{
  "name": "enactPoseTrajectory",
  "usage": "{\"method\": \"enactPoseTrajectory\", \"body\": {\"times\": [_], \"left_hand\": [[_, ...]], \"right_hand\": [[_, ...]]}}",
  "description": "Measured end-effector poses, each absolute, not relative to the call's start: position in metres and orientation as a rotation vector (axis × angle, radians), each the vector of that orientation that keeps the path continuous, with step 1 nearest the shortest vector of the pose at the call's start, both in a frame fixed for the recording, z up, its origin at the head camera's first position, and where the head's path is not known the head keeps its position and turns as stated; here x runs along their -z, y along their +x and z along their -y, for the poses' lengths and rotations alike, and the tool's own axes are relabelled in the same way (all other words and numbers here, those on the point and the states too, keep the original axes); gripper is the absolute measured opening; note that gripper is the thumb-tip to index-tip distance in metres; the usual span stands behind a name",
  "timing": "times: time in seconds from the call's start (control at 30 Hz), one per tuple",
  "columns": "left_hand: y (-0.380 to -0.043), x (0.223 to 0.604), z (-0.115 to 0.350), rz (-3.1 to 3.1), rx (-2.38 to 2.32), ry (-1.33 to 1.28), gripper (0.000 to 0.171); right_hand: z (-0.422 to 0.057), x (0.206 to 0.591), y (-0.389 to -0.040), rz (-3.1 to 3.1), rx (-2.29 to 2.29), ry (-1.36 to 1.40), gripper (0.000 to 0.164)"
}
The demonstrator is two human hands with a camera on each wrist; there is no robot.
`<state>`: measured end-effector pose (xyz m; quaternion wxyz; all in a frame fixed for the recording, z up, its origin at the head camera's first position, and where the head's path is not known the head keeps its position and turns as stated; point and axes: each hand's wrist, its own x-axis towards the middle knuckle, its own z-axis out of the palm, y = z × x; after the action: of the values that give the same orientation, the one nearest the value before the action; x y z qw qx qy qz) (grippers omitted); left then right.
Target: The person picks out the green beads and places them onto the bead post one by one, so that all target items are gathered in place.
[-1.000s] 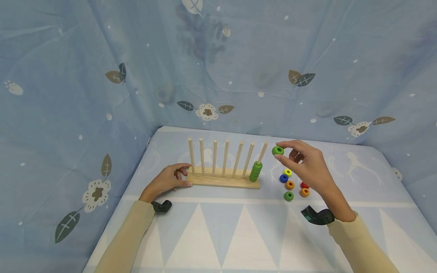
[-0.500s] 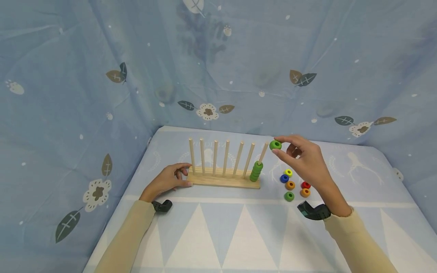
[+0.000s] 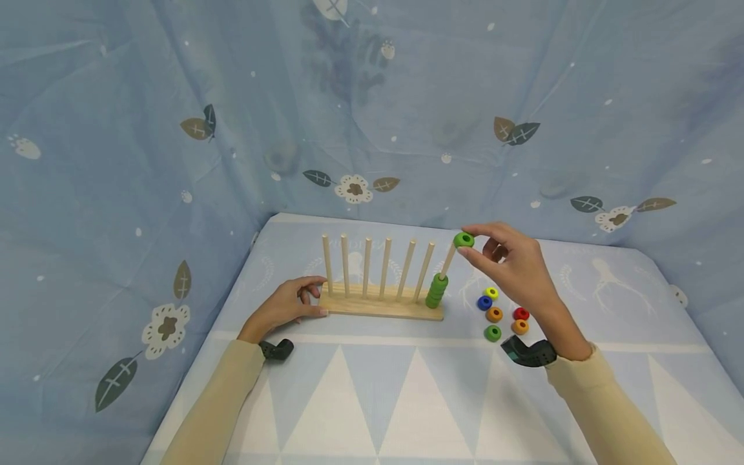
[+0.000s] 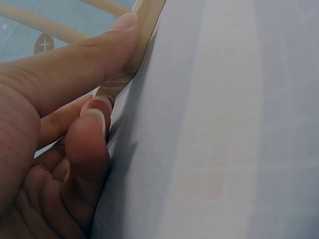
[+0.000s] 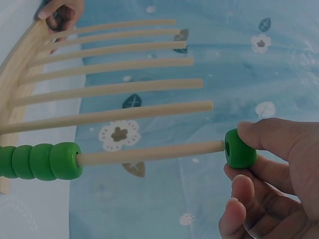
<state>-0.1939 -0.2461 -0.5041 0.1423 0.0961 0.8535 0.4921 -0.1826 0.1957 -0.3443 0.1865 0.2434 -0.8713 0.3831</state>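
Note:
My right hand [image 3: 511, 261] pinches a green bead [image 3: 464, 240] between thumb and fingers. In the right wrist view this bead [image 5: 241, 149] is at the tip of the end peg [image 5: 154, 152], its hole facing the peg. Several green beads [image 3: 436, 290] are stacked low on that rightmost peg. The wooden base [image 3: 378, 309] carries a row of upright pegs, the others bare. At its left end my left hand [image 3: 286, 303] grips the base, thumb along the front edge and fingers behind; the left wrist view shows the thumb [image 4: 94, 62] on the wood.
Right of the rack lie loose beads: yellow [image 3: 491, 293], blue [image 3: 484, 303], orange [image 3: 494, 314], another orange [image 3: 520, 327], red [image 3: 521, 313] and green [image 3: 493, 333]. A patterned blue cloth [image 3: 372, 116] hangs behind the table [image 3: 372, 387].
My right hand has moved left and slightly up, carrying the green bead from beside the end peg to its tip. The left hand stays on the base.

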Motion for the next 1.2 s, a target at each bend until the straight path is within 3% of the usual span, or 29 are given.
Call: {"method": "enactPoseTrajectory", "body": {"times": [1.2], "left_hand": [[-0.196, 0.508, 0.246, -2.479, -1.413, 0.269, 0.075]], "right_hand": [[-0.188, 0.363, -0.191, 2.464, -1.184, 0.694, 0.035]]}}
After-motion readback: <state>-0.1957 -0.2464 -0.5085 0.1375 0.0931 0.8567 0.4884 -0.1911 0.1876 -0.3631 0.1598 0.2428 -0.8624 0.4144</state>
